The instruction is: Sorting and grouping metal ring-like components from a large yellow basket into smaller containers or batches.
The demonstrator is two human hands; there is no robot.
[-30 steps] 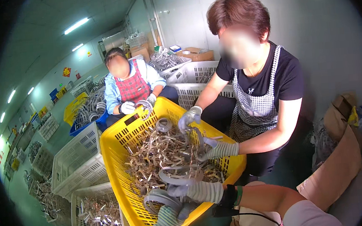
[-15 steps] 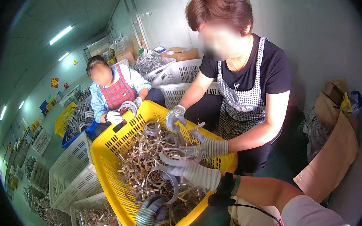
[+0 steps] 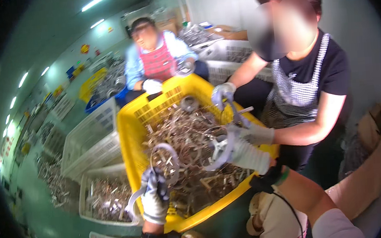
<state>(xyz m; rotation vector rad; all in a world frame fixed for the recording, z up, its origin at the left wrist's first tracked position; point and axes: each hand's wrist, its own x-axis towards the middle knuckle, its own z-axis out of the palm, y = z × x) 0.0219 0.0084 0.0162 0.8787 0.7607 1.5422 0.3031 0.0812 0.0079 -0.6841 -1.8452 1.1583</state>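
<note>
My left hand (image 3: 155,195), in a striped knit glove with a dark palm, is closed around curved grey metal pieces: a ring (image 3: 174,158) sticks up above it and a curved band (image 3: 133,203) juts out to its left. My right hand (image 3: 250,157), gloved too, grips a grey metal ring with spokes (image 3: 219,148) at the right of the crate. Both hands are over a large yellow plastic crate (image 3: 131,146) filled with a tangle of small metal scraps and rings (image 3: 178,129). Motion smears the fingertips and finer details.
Opposite, a person in a checked apron (image 3: 291,97) works with gloved hands close to mine. Another person in a red apron (image 3: 157,63) holds a ring at the far side. White crates (image 3: 90,147) of metal parts stand at left; a cardboard box (image 3: 361,181) is at right.
The whole view has shifted, so the scene sits further right. My left hand has risen with its ring, apart from my right hand, which has moved right with the spoked ring.
</note>
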